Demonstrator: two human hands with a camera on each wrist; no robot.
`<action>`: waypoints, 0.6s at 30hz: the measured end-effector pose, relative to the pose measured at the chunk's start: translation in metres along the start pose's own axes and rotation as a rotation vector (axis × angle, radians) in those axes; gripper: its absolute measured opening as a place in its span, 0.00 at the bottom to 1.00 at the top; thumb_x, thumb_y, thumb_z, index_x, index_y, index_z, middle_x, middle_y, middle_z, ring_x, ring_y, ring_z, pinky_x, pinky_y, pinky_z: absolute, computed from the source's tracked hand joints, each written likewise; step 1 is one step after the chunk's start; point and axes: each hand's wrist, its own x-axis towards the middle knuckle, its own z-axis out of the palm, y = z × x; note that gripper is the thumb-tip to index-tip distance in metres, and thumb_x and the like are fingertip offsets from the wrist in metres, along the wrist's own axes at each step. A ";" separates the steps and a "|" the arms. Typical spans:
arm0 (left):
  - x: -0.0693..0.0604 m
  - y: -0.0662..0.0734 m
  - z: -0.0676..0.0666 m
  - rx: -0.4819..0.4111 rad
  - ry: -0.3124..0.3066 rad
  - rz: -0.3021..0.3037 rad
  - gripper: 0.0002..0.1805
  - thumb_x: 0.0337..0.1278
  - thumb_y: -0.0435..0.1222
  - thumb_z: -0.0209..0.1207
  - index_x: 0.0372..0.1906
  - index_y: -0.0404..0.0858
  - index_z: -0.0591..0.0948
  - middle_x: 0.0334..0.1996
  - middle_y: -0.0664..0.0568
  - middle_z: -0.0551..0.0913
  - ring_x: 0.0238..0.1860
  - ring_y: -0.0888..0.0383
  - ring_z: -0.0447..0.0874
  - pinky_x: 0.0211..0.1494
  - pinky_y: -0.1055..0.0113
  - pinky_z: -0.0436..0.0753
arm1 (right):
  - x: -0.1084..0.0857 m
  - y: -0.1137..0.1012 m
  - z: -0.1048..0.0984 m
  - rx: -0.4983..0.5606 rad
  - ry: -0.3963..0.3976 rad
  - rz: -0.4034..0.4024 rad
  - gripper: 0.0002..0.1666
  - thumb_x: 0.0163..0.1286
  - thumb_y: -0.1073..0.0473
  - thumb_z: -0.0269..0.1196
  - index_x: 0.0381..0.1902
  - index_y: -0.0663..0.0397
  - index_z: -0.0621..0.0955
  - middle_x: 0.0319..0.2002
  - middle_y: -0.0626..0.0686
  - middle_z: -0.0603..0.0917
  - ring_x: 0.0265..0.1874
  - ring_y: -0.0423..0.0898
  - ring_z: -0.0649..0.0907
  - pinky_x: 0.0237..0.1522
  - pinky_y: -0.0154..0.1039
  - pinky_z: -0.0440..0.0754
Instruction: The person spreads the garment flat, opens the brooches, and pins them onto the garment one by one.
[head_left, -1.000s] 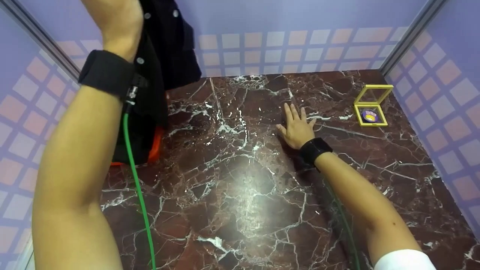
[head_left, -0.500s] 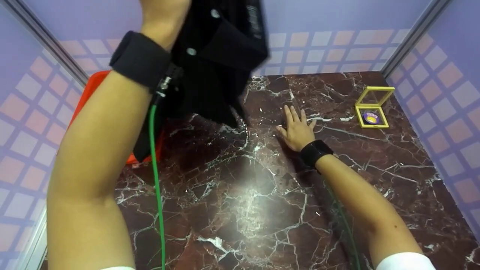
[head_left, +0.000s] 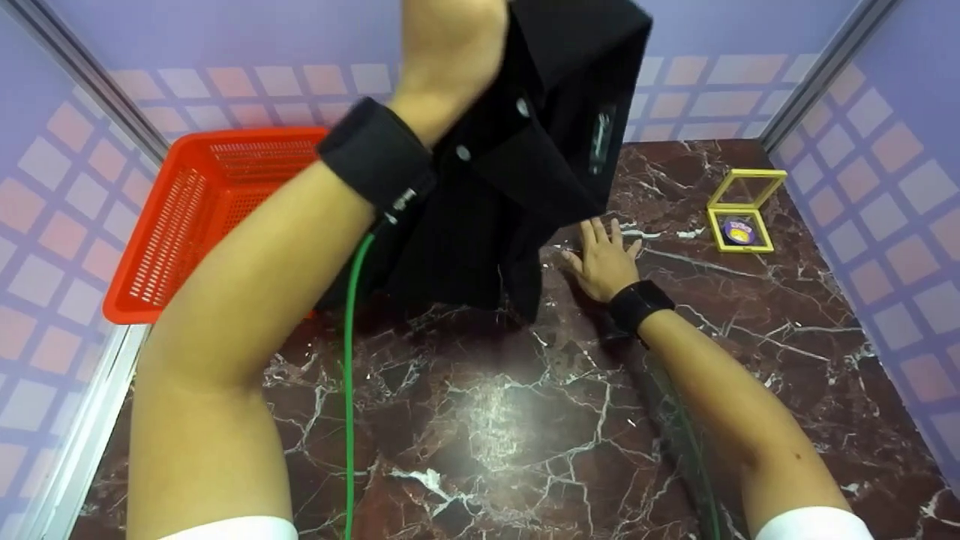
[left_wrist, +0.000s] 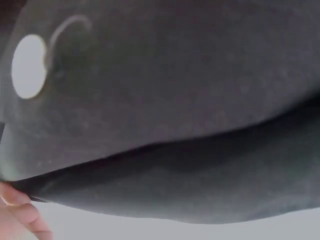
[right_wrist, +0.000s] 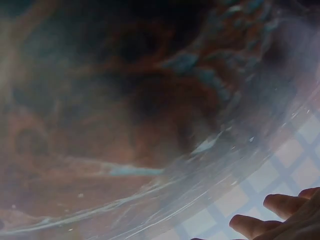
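Note:
My left hand (head_left: 457, 52) holds up a black shirt (head_left: 457, 247) by its upper part, near the top edge of the head view. Pale buttons, a collar and a label show on the cloth, and its lower part hangs down to or just over the tabletop. In the left wrist view, fingertips (left_wrist: 22, 210) pinch the edge of the black fabric beside a white button (left_wrist: 29, 66). The right hand (head_left: 606, 262) rests on the marbled table with its fingers spread, just right of the hanging shirt. Its fingers (right_wrist: 255, 225) appear straight in the right wrist view.
A red plastic basket (head_left: 157, 247) with slotted walls stands at the back left, partly behind my left arm. At the back right lies a small yellow hinged case (head_left: 714, 225), lid raised, with a purple badge (head_left: 739, 231) inside. A green cable (head_left: 349, 390) trails from the left wristband.
My left hand has carried the black shirt rightward from over the red basket to above the middle of the table. The basket has come into view. The right hand stays nearly still.

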 end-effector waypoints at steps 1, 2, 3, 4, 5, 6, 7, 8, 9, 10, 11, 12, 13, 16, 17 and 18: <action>-0.004 0.004 0.003 -0.064 -0.015 -0.016 0.10 0.70 0.36 0.58 0.49 0.38 0.83 0.44 0.54 0.81 0.46 0.64 0.74 0.58 0.80 0.66 | -0.001 0.001 0.000 -0.001 0.005 0.005 0.45 0.77 0.38 0.51 0.80 0.57 0.53 0.77 0.63 0.57 0.75 0.72 0.51 0.61 0.83 0.48; -0.009 0.008 0.007 -0.119 -0.022 -0.018 0.07 0.69 0.35 0.58 0.46 0.39 0.83 0.40 0.54 0.79 0.43 0.65 0.72 0.56 0.79 0.67 | -0.002 0.002 -0.001 -0.004 0.005 0.008 0.44 0.77 0.39 0.51 0.79 0.59 0.56 0.76 0.65 0.60 0.75 0.73 0.51 0.61 0.82 0.48; -0.013 0.010 0.011 -0.158 -0.037 -0.009 0.05 0.68 0.35 0.59 0.44 0.39 0.83 0.39 0.54 0.78 0.41 0.65 0.71 0.55 0.78 0.67 | -0.003 0.003 -0.002 -0.012 0.006 0.011 0.42 0.77 0.40 0.52 0.77 0.60 0.60 0.74 0.66 0.63 0.74 0.73 0.54 0.62 0.82 0.48; -0.018 0.013 0.015 -0.184 -0.064 0.005 0.04 0.68 0.35 0.60 0.41 0.40 0.82 0.37 0.55 0.76 0.39 0.65 0.69 0.53 0.77 0.68 | -0.004 0.004 -0.003 -0.026 0.001 0.011 0.40 0.77 0.42 0.52 0.75 0.63 0.64 0.73 0.67 0.65 0.73 0.73 0.56 0.62 0.82 0.49; -0.023 0.014 0.018 -0.183 -0.078 0.045 0.06 0.69 0.36 0.59 0.42 0.39 0.83 0.37 0.55 0.77 0.38 0.65 0.71 0.51 0.76 0.69 | -0.004 0.005 -0.004 -0.050 -0.007 0.006 0.37 0.76 0.44 0.53 0.72 0.65 0.68 0.71 0.68 0.68 0.72 0.74 0.58 0.62 0.81 0.49; -0.027 0.015 0.021 -0.165 -0.092 0.090 0.08 0.70 0.37 0.58 0.44 0.38 0.84 0.39 0.55 0.79 0.38 0.66 0.72 0.51 0.76 0.70 | -0.005 0.006 -0.006 -0.068 -0.017 -0.003 0.35 0.75 0.46 0.54 0.69 0.66 0.71 0.69 0.69 0.70 0.71 0.74 0.61 0.63 0.81 0.49; -0.031 0.015 0.023 -0.141 -0.116 0.125 0.09 0.71 0.36 0.56 0.45 0.38 0.84 0.40 0.55 0.80 0.39 0.65 0.73 0.51 0.75 0.70 | -0.006 0.007 -0.007 -0.074 -0.016 -0.010 0.33 0.74 0.48 0.55 0.67 0.65 0.74 0.67 0.70 0.72 0.68 0.74 0.65 0.63 0.81 0.50; -0.033 0.015 0.025 -0.127 -0.138 0.155 0.10 0.72 0.36 0.55 0.45 0.38 0.85 0.40 0.54 0.81 0.38 0.64 0.74 0.50 0.74 0.71 | -0.008 0.008 -0.007 -0.088 -0.007 -0.026 0.30 0.72 0.49 0.56 0.64 0.64 0.77 0.64 0.70 0.75 0.65 0.74 0.69 0.62 0.80 0.52; -0.036 0.014 0.028 -0.117 -0.163 0.180 0.11 0.72 0.36 0.54 0.46 0.38 0.85 0.41 0.54 0.82 0.39 0.63 0.74 0.50 0.74 0.71 | -0.009 0.009 -0.007 -0.083 0.009 -0.031 0.29 0.71 0.51 0.57 0.63 0.63 0.78 0.61 0.70 0.77 0.62 0.73 0.72 0.62 0.80 0.52; -0.038 0.012 0.030 -0.115 -0.179 0.192 0.11 0.73 0.35 0.53 0.46 0.38 0.85 0.41 0.54 0.83 0.37 0.63 0.75 0.48 0.73 0.72 | -0.011 0.011 -0.007 -0.076 0.026 -0.038 0.28 0.70 0.52 0.58 0.62 0.62 0.79 0.60 0.69 0.78 0.60 0.73 0.74 0.62 0.80 0.53; -0.041 0.010 0.033 -0.110 -0.188 0.197 0.12 0.73 0.35 0.53 0.47 0.38 0.86 0.41 0.53 0.84 0.38 0.62 0.75 0.48 0.73 0.72 | -0.013 0.013 -0.006 -0.064 0.045 -0.044 0.27 0.69 0.53 0.58 0.62 0.60 0.80 0.58 0.69 0.80 0.59 0.72 0.75 0.63 0.79 0.54; -0.043 0.007 0.035 -0.110 -0.200 0.197 0.12 0.72 0.34 0.52 0.49 0.38 0.86 0.43 0.52 0.84 0.39 0.62 0.75 0.49 0.74 0.72 | -0.015 0.015 -0.005 -0.040 0.067 -0.045 0.27 0.68 0.55 0.58 0.62 0.60 0.80 0.57 0.69 0.80 0.58 0.71 0.76 0.63 0.78 0.54; -0.044 0.003 0.037 -0.113 -0.212 0.185 0.12 0.72 0.34 0.52 0.49 0.39 0.86 0.43 0.52 0.83 0.40 0.62 0.75 0.49 0.74 0.72 | -0.017 0.017 -0.004 -0.028 0.087 -0.048 0.26 0.69 0.55 0.58 0.61 0.61 0.80 0.55 0.69 0.81 0.57 0.71 0.77 0.63 0.77 0.54; -0.048 -0.009 0.042 -0.119 -0.200 0.132 0.11 0.71 0.32 0.54 0.47 0.39 0.86 0.41 0.52 0.82 0.38 0.64 0.75 0.47 0.76 0.74 | -0.022 0.022 -0.003 -0.025 0.102 -0.057 0.26 0.68 0.58 0.57 0.61 0.66 0.79 0.57 0.72 0.80 0.61 0.73 0.73 0.66 0.75 0.55; -0.049 -0.013 0.044 -0.114 -0.194 0.115 0.11 0.71 0.32 0.55 0.47 0.39 0.86 0.40 0.52 0.82 0.38 0.64 0.75 0.46 0.76 0.74 | -0.023 0.023 -0.004 -0.032 0.100 -0.067 0.26 0.68 0.59 0.57 0.61 0.67 0.78 0.58 0.73 0.79 0.63 0.74 0.71 0.66 0.74 0.55; -0.050 -0.017 0.045 -0.107 -0.189 0.099 0.10 0.70 0.32 0.55 0.47 0.39 0.86 0.39 0.52 0.81 0.37 0.64 0.75 0.46 0.76 0.74 | -0.025 0.024 -0.005 -0.038 0.101 -0.082 0.27 0.69 0.58 0.58 0.61 0.69 0.78 0.59 0.73 0.78 0.65 0.75 0.69 0.67 0.74 0.55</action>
